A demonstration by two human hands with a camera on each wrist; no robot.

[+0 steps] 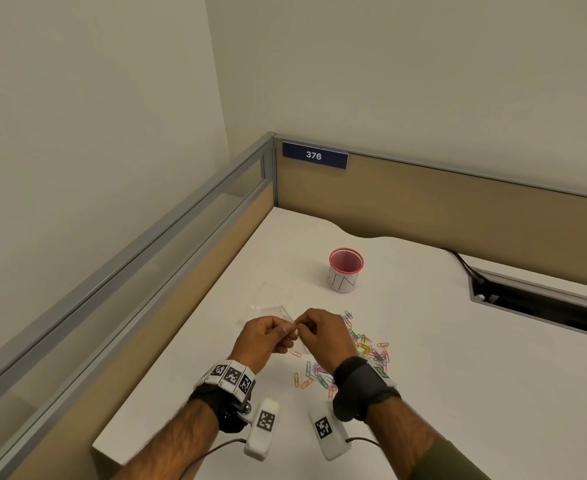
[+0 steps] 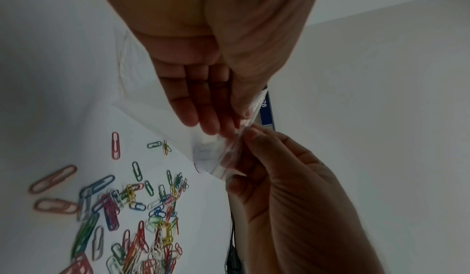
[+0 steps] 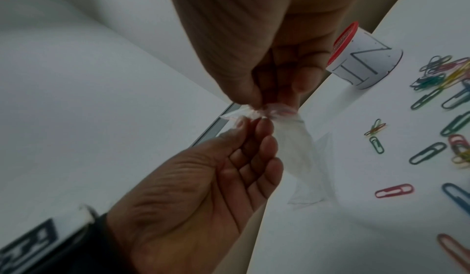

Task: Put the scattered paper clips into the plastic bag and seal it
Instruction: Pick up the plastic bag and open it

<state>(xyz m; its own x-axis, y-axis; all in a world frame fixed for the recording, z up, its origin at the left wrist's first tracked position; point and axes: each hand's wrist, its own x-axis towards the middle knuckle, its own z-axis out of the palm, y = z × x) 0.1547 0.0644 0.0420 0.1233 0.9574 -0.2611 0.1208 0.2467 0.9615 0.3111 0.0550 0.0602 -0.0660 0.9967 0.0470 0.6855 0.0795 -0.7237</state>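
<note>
Head: bag point(image 1: 286, 318) pinched at mouth by left hand point(image 1: 262, 336) and right hand point(image 1: 321, 336), above worktop point(image 1: 458, 375); clips point(image 1: 361, 351) just right, nearer right hand. Sign point(image 1: 314, 155) reads "376".
Left wrist: bag hanging toward worktop, empty.
Right wrist: cup point(image 3: 366, 59) lettering partly visible, unclear.

Blue plate point(image 1: 315, 155) on partition: "376". Cup point(image 1: 344, 273) label: "IN".
</note>
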